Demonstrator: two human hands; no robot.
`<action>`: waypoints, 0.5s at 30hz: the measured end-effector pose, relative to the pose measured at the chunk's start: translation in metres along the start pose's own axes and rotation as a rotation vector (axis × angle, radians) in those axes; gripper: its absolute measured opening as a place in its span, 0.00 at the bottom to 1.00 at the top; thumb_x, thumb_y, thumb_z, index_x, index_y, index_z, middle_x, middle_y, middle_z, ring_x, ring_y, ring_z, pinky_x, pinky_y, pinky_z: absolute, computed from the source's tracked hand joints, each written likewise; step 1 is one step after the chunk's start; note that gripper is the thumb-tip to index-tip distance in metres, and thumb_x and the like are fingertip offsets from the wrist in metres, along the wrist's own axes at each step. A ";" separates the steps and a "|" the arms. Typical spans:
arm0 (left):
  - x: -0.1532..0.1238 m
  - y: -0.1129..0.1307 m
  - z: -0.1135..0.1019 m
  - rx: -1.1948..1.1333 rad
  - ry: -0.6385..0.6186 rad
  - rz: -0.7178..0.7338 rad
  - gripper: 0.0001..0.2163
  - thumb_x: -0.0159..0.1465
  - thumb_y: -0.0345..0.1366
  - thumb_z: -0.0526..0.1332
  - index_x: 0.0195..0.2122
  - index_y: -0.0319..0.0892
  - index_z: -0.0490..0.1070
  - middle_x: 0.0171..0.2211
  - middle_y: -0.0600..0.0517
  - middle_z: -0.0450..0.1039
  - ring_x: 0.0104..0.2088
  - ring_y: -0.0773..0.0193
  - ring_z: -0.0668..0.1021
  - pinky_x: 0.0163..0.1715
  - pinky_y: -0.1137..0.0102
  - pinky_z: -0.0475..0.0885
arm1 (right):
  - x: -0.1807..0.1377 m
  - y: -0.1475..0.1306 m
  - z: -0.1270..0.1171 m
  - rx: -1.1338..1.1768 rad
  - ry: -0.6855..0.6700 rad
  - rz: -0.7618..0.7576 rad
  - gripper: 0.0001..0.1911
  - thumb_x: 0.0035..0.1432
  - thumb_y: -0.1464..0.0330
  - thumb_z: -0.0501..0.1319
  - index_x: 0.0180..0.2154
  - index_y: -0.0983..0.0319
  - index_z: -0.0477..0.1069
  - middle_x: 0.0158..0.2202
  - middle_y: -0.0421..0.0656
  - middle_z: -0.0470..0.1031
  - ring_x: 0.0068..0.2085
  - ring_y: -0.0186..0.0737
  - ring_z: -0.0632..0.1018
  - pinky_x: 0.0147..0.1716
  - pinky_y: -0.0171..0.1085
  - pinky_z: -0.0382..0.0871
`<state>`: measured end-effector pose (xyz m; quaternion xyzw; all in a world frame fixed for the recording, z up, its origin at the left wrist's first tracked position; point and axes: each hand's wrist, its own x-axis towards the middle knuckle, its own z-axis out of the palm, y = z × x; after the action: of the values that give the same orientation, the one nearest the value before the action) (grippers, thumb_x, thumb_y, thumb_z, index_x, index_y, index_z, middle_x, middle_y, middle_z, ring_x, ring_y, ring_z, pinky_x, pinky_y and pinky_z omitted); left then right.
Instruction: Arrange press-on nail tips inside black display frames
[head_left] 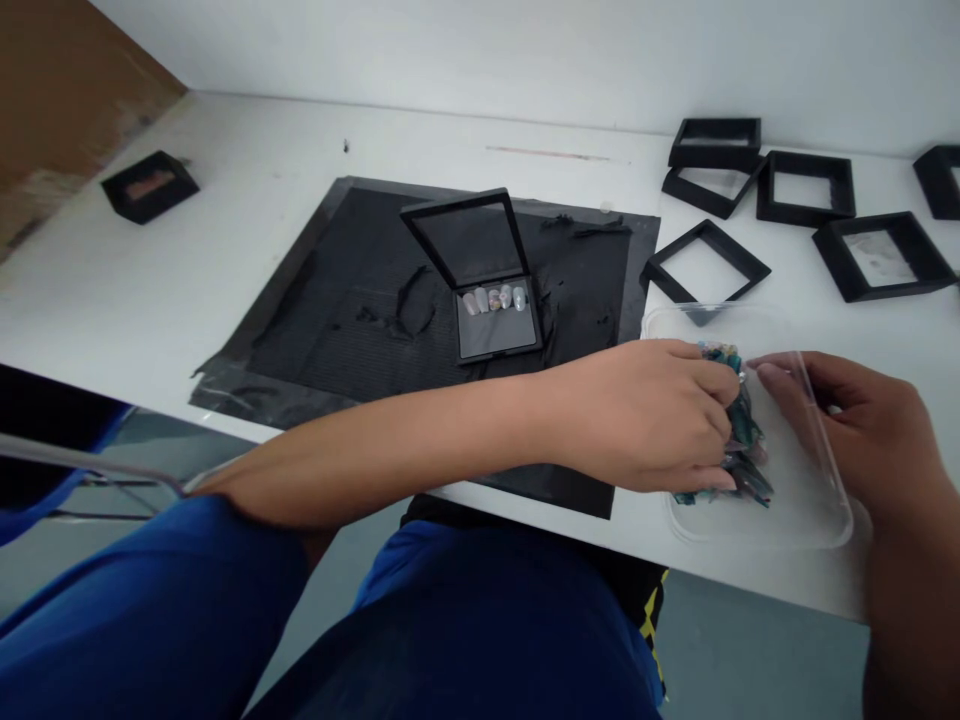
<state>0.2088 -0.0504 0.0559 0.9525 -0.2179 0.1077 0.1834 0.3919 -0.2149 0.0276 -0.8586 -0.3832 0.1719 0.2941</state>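
My left hand (656,415) reaches across into a clear plastic container (802,530). Its fingers are curled down over a heap of shiny teal and clear pieces (742,415), which look like small wrapped packets. My right hand (862,425) is at the container's right side, fingers and thumb bent around the wall; the see-through plastic makes the exact contact hard to make out. Left of the hands, an open black case (499,340) stands on a dark mat with its windowed lid tilted up. Several decorated false nails (495,299) lie in a row inside it.
The dark mat (315,290) has black scraps (416,300) on it. Several black square frames (806,187) with clear middles stand at the back right of the white table (247,140). Another black frame (150,187) lies at the far left, near a brown panel (67,110).
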 end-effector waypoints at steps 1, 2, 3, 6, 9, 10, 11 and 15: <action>0.000 -0.001 -0.002 -0.026 -0.004 -0.003 0.16 0.73 0.40 0.54 0.39 0.43 0.81 0.44 0.54 0.83 0.52 0.60 0.78 0.49 0.65 0.68 | 0.000 0.000 0.000 -0.007 0.004 0.011 0.20 0.57 0.50 0.64 0.41 0.58 0.81 0.34 0.40 0.81 0.31 0.37 0.76 0.28 0.35 0.66; 0.000 -0.002 -0.003 -0.051 -0.005 -0.009 0.15 0.73 0.39 0.54 0.41 0.44 0.81 0.45 0.55 0.83 0.52 0.60 0.77 0.49 0.65 0.68 | -0.001 -0.001 0.000 -0.011 0.009 0.021 0.21 0.57 0.50 0.64 0.41 0.58 0.81 0.33 0.40 0.81 0.31 0.38 0.76 0.28 0.36 0.66; 0.000 -0.003 -0.004 -0.074 -0.004 -0.019 0.14 0.72 0.39 0.55 0.41 0.45 0.81 0.46 0.57 0.83 0.52 0.61 0.77 0.49 0.66 0.68 | -0.001 -0.002 0.000 -0.012 0.013 0.022 0.22 0.57 0.49 0.63 0.41 0.58 0.81 0.33 0.41 0.81 0.31 0.38 0.76 0.28 0.36 0.66; 0.001 -0.004 -0.005 -0.167 0.033 -0.063 0.13 0.72 0.38 0.56 0.41 0.47 0.82 0.45 0.59 0.83 0.50 0.62 0.79 0.47 0.67 0.70 | -0.001 -0.002 0.000 -0.001 0.010 0.013 0.24 0.56 0.48 0.64 0.42 0.59 0.81 0.33 0.41 0.81 0.31 0.39 0.77 0.28 0.37 0.66; 0.001 -0.002 -0.003 -0.330 0.118 -0.110 0.11 0.71 0.35 0.58 0.40 0.45 0.82 0.43 0.57 0.84 0.45 0.66 0.81 0.51 0.70 0.72 | -0.001 -0.003 -0.001 -0.007 0.007 0.021 0.23 0.56 0.49 0.64 0.42 0.59 0.81 0.34 0.41 0.81 0.33 0.40 0.77 0.29 0.37 0.67; 0.002 -0.001 -0.003 -0.391 0.151 -0.129 0.10 0.70 0.34 0.58 0.40 0.43 0.82 0.43 0.55 0.84 0.44 0.67 0.81 0.52 0.71 0.72 | -0.001 -0.003 -0.001 -0.006 0.007 0.023 0.23 0.56 0.49 0.64 0.42 0.59 0.81 0.34 0.41 0.81 0.33 0.40 0.78 0.29 0.37 0.67; 0.002 0.001 -0.003 -0.454 0.184 -0.151 0.10 0.69 0.33 0.59 0.40 0.41 0.81 0.42 0.53 0.84 0.43 0.68 0.81 0.53 0.71 0.73 | -0.001 -0.003 -0.001 -0.004 0.009 0.024 0.23 0.55 0.49 0.64 0.41 0.59 0.81 0.33 0.41 0.81 0.33 0.40 0.78 0.30 0.37 0.67; 0.001 0.008 -0.004 -0.737 0.265 -0.275 0.11 0.66 0.31 0.62 0.48 0.36 0.78 0.38 0.48 0.82 0.40 0.69 0.80 0.46 0.74 0.76 | 0.000 0.002 -0.003 0.014 -0.040 0.048 0.24 0.55 0.48 0.63 0.43 0.58 0.81 0.34 0.41 0.81 0.34 0.41 0.79 0.30 0.37 0.68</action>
<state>0.2058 -0.0558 0.0625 0.8212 -0.0873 0.1188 0.5512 0.3943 -0.2168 0.0285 -0.8618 -0.3672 0.1988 0.2881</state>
